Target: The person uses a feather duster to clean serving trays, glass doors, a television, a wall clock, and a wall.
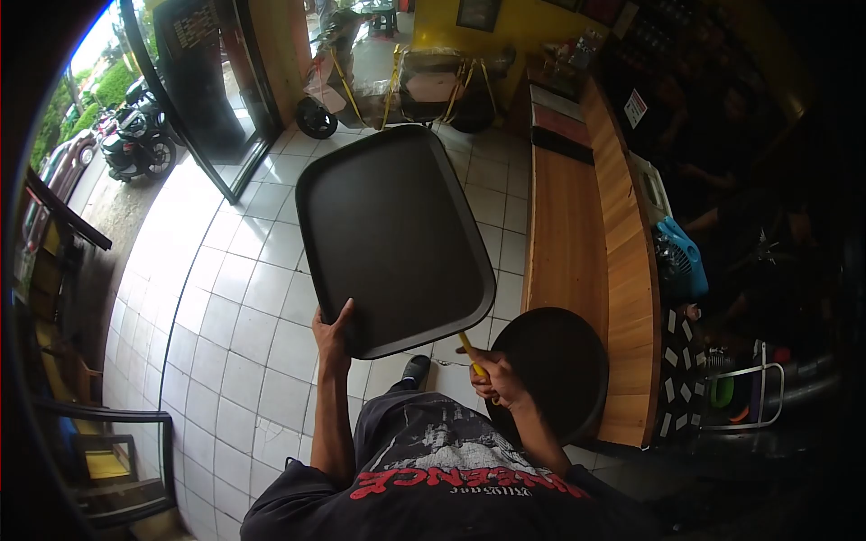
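A large dark rectangular tray (392, 239) with rounded corners is held up over the tiled floor. My left hand (333, 334) grips its lower left edge, with the thumb on the upper face. Just below the tray's lower right corner, my right hand (494, 377) is closed round a thin yellow object (479, 370), whose far end reaches up to the tray's edge. What the yellow object is cannot be made out. A round dark tray (559, 374) lies right of my right hand, against the wooden counter.
A wooden counter (566, 234) runs along the right, with a blue basket (681, 257) beyond it. Dim figures of people show behind the counter. A wheeled motorbike-like vehicle (316, 117) stands at the back. The glass door (203, 81) is at the upper left.
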A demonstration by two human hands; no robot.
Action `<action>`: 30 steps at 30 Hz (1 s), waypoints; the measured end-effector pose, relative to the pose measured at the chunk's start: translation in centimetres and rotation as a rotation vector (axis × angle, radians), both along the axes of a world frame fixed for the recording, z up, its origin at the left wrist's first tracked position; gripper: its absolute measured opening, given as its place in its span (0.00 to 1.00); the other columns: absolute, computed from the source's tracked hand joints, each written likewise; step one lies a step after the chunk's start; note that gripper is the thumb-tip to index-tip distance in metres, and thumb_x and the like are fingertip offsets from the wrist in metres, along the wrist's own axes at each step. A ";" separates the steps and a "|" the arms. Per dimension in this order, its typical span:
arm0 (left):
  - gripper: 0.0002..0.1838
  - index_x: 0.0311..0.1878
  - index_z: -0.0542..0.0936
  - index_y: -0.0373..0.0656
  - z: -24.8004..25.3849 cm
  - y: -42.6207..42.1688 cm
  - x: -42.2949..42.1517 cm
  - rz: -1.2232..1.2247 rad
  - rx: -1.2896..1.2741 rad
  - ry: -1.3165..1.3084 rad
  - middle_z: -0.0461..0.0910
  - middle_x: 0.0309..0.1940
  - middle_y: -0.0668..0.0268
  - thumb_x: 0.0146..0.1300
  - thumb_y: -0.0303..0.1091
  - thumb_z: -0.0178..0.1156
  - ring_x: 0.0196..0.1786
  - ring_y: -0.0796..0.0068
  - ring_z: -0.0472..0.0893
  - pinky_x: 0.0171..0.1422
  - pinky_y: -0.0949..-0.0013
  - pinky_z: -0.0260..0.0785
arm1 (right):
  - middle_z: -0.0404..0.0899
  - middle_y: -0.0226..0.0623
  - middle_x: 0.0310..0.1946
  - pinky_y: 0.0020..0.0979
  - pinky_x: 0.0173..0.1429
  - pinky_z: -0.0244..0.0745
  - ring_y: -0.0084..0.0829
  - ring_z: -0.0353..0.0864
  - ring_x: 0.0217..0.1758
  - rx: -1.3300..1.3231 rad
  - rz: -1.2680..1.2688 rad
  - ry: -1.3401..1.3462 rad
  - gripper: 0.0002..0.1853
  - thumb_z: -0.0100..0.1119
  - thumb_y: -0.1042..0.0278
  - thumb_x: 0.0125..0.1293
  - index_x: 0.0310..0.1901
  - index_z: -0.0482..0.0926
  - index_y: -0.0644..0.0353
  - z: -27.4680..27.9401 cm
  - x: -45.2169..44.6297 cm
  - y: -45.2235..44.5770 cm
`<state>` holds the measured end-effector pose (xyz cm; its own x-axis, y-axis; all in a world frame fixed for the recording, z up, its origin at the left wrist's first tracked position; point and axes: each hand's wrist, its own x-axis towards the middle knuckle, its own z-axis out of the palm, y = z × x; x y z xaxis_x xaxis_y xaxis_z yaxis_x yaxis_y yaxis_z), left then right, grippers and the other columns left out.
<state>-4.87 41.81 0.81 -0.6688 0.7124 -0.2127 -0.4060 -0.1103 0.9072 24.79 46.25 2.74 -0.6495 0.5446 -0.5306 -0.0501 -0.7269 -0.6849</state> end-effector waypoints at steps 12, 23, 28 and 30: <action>0.20 0.47 0.73 0.34 -2.6 3.6 1.0 -0.125 -0.144 -0.061 0.77 0.38 0.61 0.55 0.35 0.65 0.38 0.73 0.77 0.44 0.72 0.70 | 0.54 0.21 0.13 0.18 0.12 0.43 0.13 0.47 0.09 0.024 -0.651 0.011 0.19 0.45 0.53 0.69 0.52 0.72 0.56 -1.4 1.8 3.4; 0.19 0.46 0.73 0.34 -5.7 13.2 3.7 -0.411 -0.144 -0.040 0.77 0.37 0.64 0.59 0.39 0.62 0.38 0.76 0.76 0.42 0.73 0.69 | 0.82 0.47 0.33 0.23 0.36 0.72 0.25 0.80 0.33 0.832 -0.446 -1.053 0.24 0.58 0.53 0.61 0.46 0.76 0.71 -1.6 7.6 1.4; 0.22 0.48 0.71 0.28 -6.3 17.2 4.8 -0.453 -0.180 0.179 0.77 0.39 0.60 0.60 0.39 0.61 0.39 0.76 0.75 0.43 0.74 0.69 | 0.81 0.42 0.29 0.24 0.37 0.69 0.21 0.76 0.33 0.670 -0.728 -1.268 0.26 0.54 0.51 0.64 0.49 0.75 0.71 -0.3 6.7 3.0; 0.23 0.48 0.70 0.27 -7.8 18.5 5.1 -0.532 -0.166 0.137 0.77 0.39 0.59 0.60 0.40 0.60 0.39 0.76 0.75 0.44 0.75 0.68 | 0.79 0.38 0.26 0.23 0.34 0.67 0.18 0.73 0.31 0.677 -0.822 -1.221 0.26 0.53 0.51 0.65 0.49 0.75 0.70 -1.0 5.8 2.5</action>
<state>0.20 60.26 -6.98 -0.2569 0.9228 -0.2872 -0.2437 0.2257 0.9432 30.55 48.72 1.78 0.5266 0.8500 -0.0159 0.5330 -0.3447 -0.7727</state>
